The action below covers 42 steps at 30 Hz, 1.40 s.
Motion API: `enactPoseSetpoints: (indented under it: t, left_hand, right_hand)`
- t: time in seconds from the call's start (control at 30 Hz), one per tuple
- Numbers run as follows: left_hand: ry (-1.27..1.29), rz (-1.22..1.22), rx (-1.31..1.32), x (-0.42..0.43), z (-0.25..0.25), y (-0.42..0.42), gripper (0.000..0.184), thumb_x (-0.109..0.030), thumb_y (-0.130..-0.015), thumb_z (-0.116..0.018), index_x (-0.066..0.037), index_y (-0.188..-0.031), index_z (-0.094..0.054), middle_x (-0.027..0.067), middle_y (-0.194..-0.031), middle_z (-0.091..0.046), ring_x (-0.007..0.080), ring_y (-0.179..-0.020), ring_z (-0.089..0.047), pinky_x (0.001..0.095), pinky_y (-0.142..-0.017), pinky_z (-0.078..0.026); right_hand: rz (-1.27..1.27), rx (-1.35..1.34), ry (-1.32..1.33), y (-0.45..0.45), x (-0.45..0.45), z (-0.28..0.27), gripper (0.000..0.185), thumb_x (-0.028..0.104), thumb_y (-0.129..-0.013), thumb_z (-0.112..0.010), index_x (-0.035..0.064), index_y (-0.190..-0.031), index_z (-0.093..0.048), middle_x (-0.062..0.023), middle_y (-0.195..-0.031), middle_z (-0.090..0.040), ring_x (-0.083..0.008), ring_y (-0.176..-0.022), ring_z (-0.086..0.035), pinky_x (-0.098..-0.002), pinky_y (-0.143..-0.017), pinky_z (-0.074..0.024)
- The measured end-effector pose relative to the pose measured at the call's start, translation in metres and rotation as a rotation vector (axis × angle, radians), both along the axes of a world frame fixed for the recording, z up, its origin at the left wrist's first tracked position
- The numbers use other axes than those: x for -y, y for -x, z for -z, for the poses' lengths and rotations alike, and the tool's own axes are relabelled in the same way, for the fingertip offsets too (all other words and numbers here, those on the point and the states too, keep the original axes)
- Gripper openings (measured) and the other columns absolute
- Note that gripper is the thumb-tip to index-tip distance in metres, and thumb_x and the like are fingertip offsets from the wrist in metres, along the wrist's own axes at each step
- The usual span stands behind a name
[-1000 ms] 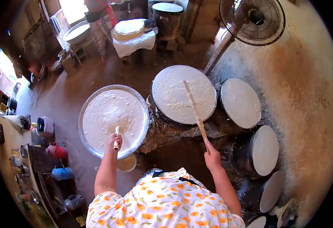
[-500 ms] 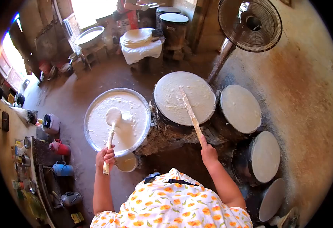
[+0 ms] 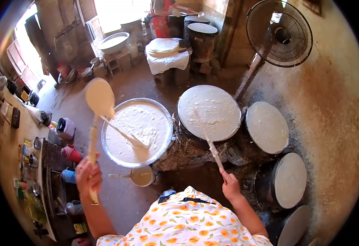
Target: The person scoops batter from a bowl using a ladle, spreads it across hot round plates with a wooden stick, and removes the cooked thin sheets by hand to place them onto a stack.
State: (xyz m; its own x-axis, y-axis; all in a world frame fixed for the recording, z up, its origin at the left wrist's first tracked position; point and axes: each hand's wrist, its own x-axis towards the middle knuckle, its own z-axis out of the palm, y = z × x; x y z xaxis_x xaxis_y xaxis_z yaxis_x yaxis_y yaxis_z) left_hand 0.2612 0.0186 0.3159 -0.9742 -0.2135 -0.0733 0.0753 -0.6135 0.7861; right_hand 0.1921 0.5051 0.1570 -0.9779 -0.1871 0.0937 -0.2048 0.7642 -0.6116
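Note:
My left hand [image 3: 88,178] is wrapped round the handle of a ladle [image 3: 100,97], lifted up at the left of a wide metal basin [image 3: 104,142]. A string of white batter [image 3: 136,139] trails from the ladle down into the batter-filled basin. Closed on the end of a long flat wooden spatula [image 3: 214,153] is my right hand [image 3: 231,186]. The spatula's far end lies over a round griddle [image 3: 209,110] coated with white, slightly lumpy batter; its tip is blurred. Beside the basin stands a small bucket [image 3: 142,176] with a stick across its rim.
More round griddles [image 3: 267,127] covered in white curve along the right. A standing fan [image 3: 280,35] is behind them. A stack of flat round sheets [image 3: 162,47] rests on a cloth-covered stand at the back, near another person [image 3: 159,20]. Flasks [image 3: 72,153] and a shelf line the left.
My left hand has raised the ladle out of the basin and to the left, drawing batter with it. The spatula has shifted slightly on the griddle. The whole view has turned a little left.

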Motion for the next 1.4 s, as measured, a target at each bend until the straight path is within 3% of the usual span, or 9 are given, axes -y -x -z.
enactPoseSetpoints:
  t: [0.17, 0.3, 0.4, 0.53, 0.67, 0.87, 0.97, 1.07, 1.4]
  left_hand:
    - [0.285, -0.114, -0.067, 0.002, -0.062, 0.013, 0.033, -0.017, -0.096, -0.048, 0.005, -0.12, -0.048, -0.0008, -0.064, -0.043, 0.0025, -0.038, -0.036, 0.0184, -0.029, -0.032]
    - [0.181, -0.125, 0.245, 0.0, -0.002, 0.023, 0.024, -0.014, -0.095, -0.045, 0.004, -0.111, -0.05, -0.0003, -0.066, -0.044, 0.003, -0.041, -0.039, 0.0186, -0.032, -0.033]
    - [-0.363, 0.018, 0.441, 0.019, 0.072, 0.032, 0.019, -0.012, -0.095, -0.041, 0.005, -0.104, -0.046, 0.0014, -0.069, -0.045, 0.0039, -0.044, -0.038, 0.0188, -0.035, -0.035]
    - [-0.373, -0.07, 0.603, 0.019, 0.076, 0.02, 0.021, -0.009, -0.095, -0.039, 0.006, -0.107, -0.044, 0.0019, -0.069, -0.043, 0.0044, -0.044, -0.037, 0.0193, -0.035, -0.036]
    - [-0.409, 0.014, 0.222, 0.022, 0.044, 0.0, 0.029, -0.011, -0.097, -0.04, 0.008, -0.118, -0.042, 0.0033, -0.07, -0.044, 0.0053, -0.044, -0.039, 0.0195, -0.034, -0.037]
    - [-0.19, -0.089, 0.47, 0.036, 0.075, 0.042, 0.023, -0.014, -0.096, -0.039, 0.003, -0.111, -0.043, 0.0023, -0.07, -0.045, 0.0044, -0.044, -0.039, 0.019, -0.036, -0.038]
    - [-0.226, 0.008, 0.482, 0.026, 0.081, 0.066, 0.02, -0.013, -0.095, -0.04, 0.003, -0.106, -0.044, 0.0019, -0.069, -0.045, 0.0047, -0.043, -0.039, 0.019, -0.036, -0.037]
    - [-0.167, 0.13, 0.499, 0.0, 0.064, 0.101, 0.02, -0.012, -0.095, -0.042, 0.004, -0.106, -0.045, 0.0025, -0.067, -0.046, 0.0045, -0.043, -0.039, 0.0183, -0.035, -0.036]
    - [0.445, 0.789, 0.348, -0.219, -0.029, 0.207, 0.011, -0.012, -0.091, -0.047, -0.003, -0.086, -0.05, 0.0015, -0.065, -0.045, 0.006, -0.043, -0.038, 0.0218, -0.035, -0.032]
  right_hand:
    - [0.088, -0.099, 0.404, 0.022, 0.004, 0.005, 0.05, -0.002, -0.075, -0.05, 0.0068, -0.123, -0.058, -0.009, -0.078, -0.059, -0.0187, -0.063, -0.055, -0.0304, -0.06, -0.0461]
    - [0.311, 0.23, 0.628, 0.018, 0.002, 0.009, 0.044, 0.0, -0.079, -0.051, 0.0015, -0.123, -0.056, 0.0009, -0.07, -0.054, -0.0034, -0.057, -0.047, -0.0211, -0.049, -0.041]
    - [0.394, 0.537, 0.788, 0.013, 0.002, -0.009, 0.029, -0.001, -0.083, -0.045, -0.0031, -0.111, -0.051, -0.0006, -0.058, -0.047, -0.0084, -0.034, -0.043, -0.025, -0.028, -0.0356]
    - [0.348, 0.599, 0.783, 0.015, 0.006, -0.018, 0.015, -0.001, -0.084, -0.047, 0.0014, -0.098, -0.042, -0.0052, -0.061, -0.052, -0.0121, -0.038, -0.05, -0.0257, -0.031, -0.0415]
    - [0.336, 0.618, 0.822, 0.023, 0.017, -0.027, 0.017, -0.003, -0.084, -0.047, 0.0031, -0.097, -0.038, -0.0069, -0.062, -0.054, -0.0136, -0.039, -0.052, -0.0267, -0.032, -0.0434]
    - [0.261, 0.51, 0.884, 0.029, 0.024, -0.012, 0.038, -0.007, -0.082, -0.046, 0.0033, -0.118, -0.042, -0.0046, -0.071, -0.055, -0.0106, -0.049, -0.053, -0.0236, -0.041, -0.0458]
    - [0.271, 0.412, 0.67, 0.022, 0.029, -0.019, 0.067, -0.011, -0.077, -0.048, 0.015, -0.139, -0.042, -0.0026, -0.081, -0.053, -0.0119, -0.061, -0.051, -0.0242, -0.053, -0.0463]
    - [0.213, -0.013, 0.236, 0.013, 0.025, -0.012, 0.062, -0.012, -0.073, -0.049, 0.0116, -0.131, -0.052, -0.0051, -0.079, -0.051, -0.0155, -0.066, -0.053, -0.0281, -0.058, -0.0466]
    - [0.605, -0.232, 0.003, -0.079, -0.019, -0.05, 0.063, -0.011, -0.069, -0.057, 0.0255, -0.119, -0.062, -0.0078, -0.081, -0.047, -0.026, -0.068, -0.053, -0.0347, -0.058, -0.0458]
